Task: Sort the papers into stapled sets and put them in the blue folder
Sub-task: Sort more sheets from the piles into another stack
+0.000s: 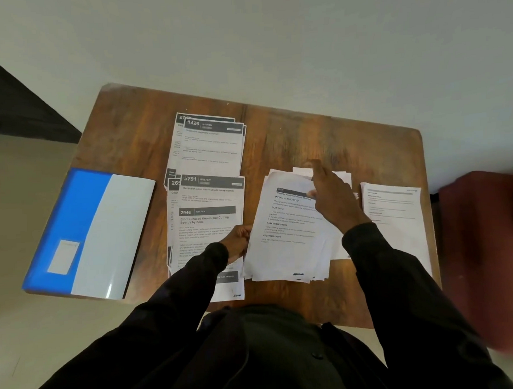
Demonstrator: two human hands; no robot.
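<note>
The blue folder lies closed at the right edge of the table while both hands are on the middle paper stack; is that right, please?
Not quite: the head view shows the blue folder closed at the left edge of the table, not the right. The left hand and right hand are on the middle paper stack.

Fine print on right pile (392,213) illegible
</note>
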